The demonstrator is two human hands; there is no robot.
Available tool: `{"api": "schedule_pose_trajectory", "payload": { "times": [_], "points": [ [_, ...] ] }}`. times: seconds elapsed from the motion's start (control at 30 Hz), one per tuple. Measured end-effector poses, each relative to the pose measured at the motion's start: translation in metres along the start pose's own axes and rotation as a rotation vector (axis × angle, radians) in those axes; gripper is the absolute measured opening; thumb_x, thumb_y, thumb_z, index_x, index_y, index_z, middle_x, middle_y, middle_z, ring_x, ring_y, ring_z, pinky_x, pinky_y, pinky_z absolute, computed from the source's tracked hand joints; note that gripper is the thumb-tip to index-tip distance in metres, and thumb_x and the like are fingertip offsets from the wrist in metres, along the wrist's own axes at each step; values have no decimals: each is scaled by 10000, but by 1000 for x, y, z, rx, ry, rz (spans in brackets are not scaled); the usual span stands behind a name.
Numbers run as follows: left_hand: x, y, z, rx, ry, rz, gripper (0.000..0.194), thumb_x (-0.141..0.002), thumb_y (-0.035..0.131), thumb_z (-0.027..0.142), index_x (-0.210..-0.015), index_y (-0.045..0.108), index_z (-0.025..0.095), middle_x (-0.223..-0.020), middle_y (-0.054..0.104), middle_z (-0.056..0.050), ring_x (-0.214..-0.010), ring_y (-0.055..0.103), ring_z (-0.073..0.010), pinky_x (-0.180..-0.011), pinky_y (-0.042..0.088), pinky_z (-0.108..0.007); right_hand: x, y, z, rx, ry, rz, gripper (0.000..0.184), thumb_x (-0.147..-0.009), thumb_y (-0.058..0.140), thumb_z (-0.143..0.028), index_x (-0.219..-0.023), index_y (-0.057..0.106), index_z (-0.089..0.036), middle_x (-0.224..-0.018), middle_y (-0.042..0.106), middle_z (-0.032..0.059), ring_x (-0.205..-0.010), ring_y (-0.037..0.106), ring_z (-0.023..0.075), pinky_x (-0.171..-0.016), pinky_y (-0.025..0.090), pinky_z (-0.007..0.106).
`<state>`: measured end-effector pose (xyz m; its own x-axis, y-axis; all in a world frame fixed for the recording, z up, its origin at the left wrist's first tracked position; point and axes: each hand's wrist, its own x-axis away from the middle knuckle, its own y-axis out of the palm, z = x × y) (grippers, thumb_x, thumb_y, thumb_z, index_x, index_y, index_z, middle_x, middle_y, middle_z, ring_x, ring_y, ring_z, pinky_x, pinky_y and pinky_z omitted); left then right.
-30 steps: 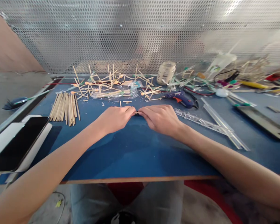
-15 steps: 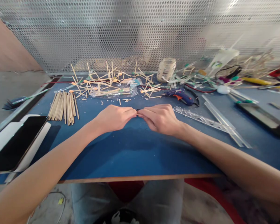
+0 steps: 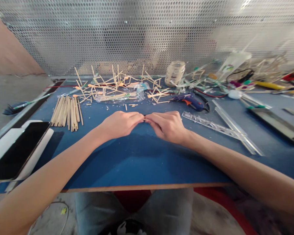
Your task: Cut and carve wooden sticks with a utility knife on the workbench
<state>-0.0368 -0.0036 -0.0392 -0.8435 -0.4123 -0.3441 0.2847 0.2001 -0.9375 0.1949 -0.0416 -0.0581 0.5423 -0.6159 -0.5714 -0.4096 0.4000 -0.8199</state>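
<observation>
Over the middle of the blue table, my left hand (image 3: 120, 124) and my right hand (image 3: 170, 126) meet fingertip to fingertip. Both are closed in a pinch, palms down. Between them shows a sliver of a small wooden stick (image 3: 144, 119), tan with a dark spot; the fingers cover most of it. Beyond the hands lie a few short stick bits (image 3: 133, 105). A bundle of wooden sticks (image 3: 67, 112) rests to the left. Farther back stand several angled frames of glued sticks (image 3: 115, 81), some with orange tips.
A blue glue gun (image 3: 194, 102), a clear ruler (image 3: 208, 124) and clear glue sticks (image 3: 232, 127) lie on the right, near a black tray (image 3: 275, 124). A glass jar (image 3: 175, 73) stands before the perforated metal panel (image 3: 88, 36). At left, a phone (image 3: 21, 150) lies on a white box.
The camera view has shifted slightly. Both hands stay nearly in place, still pinched together, with only small shifts of the fingers and the right hand slightly lower than half a second ago.
</observation>
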Motion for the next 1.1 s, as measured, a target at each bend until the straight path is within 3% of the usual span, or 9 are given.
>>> {"api": "schedule_pose_trajectory", "payload": {
  "times": [0.23, 0.4, 0.53, 0.63, 0.7, 0.83, 1.0, 1.1],
  "points": [
    [-1, 4, -1, -3, -52, -10, 378, -1075, 305, 326, -1155, 640, 170, -1012, 750, -56, -797, 717, -159, -581, 415, -257, -1, 4, -7, 11, 103, -24, 346, -1041, 391, -322, -1014, 718, -212, -921, 789, 35, -696, 690, 150, -564, 329, 282],
    [-2, -7, -5, -59, -174, -23, 388, -1053, 368, 451, -1080, 694, 243, -910, 777, -4, -703, 694, -159, -532, 327, -280, -7, 0, -5, -95, 115, -125, 355, -1049, 373, -338, -1101, 698, -204, -1031, 782, 48, -817, 714, 185, -628, 394, 289],
    [1, -21, -20, 45, -215, -64, 342, -1015, 453, 488, -1003, 746, 312, -982, 778, 32, -823, 690, -154, -614, 373, -265, -13, -14, 14, -224, 109, -164, 356, -1039, 394, -388, -1104, 697, -213, -1041, 769, 48, -888, 701, 186, -738, 450, 295],
    [6, -27, -35, 93, -258, -120, 312, -982, 505, 480, -976, 767, 311, -856, 772, 16, -714, 653, -149, -616, 375, -275, -13, -25, 43, -117, 187, -117, 349, -1016, 429, -434, -1072, 697, -218, -956, 752, 49, -809, 672, 188, -703, 445, 307],
    [9, -31, -43, 177, -289, -153, 331, -988, 483, 464, -992, 751, 270, -753, 750, -4, -594, 594, -134, -599, 382, -280, -10, -29, 64, -65, 117, -236, 384, -972, 503, -521, -1157, 661, -225, -1005, 737, 65, -878, 669, 219, -738, 457, 325],
    [15, -40, -54, 410, -307, -166, 310, -997, 428, 397, -1061, 667, 212, -854, 767, -44, -624, 610, -119, -596, 418, -256, -6, -29, 86, -75, 23, -425, 499, -908, 571, -608, -1228, 616, -228, -1171, 700, 104, -1041, 651, 282, -828, 483, 382],
    [17, -46, -62, 434, -288, -382, 274, -910, 568, 465, -958, 707, 233, -859, 745, -18, -647, 609, -111, -581, 394, -228, -9, -23, 74, -56, -60, -665, 221, -876, 609, -379, -1012, 648, -208, -935, 710, 76, -769, 625, 218, -675, 435, 332],
    [16, -50, -60, 510, -280, -554, 259, -852, 640, 498, -923, 744, 271, -898, 747, 14, -734, 638, -117, -626, 409, -212, -8, -26, 64, 43, -38, -709, 127, -821, 593, -256, -932, 624, -203, -827, 691, 69, -660, 581, 195, -598, 358, 317]
  ]
}}
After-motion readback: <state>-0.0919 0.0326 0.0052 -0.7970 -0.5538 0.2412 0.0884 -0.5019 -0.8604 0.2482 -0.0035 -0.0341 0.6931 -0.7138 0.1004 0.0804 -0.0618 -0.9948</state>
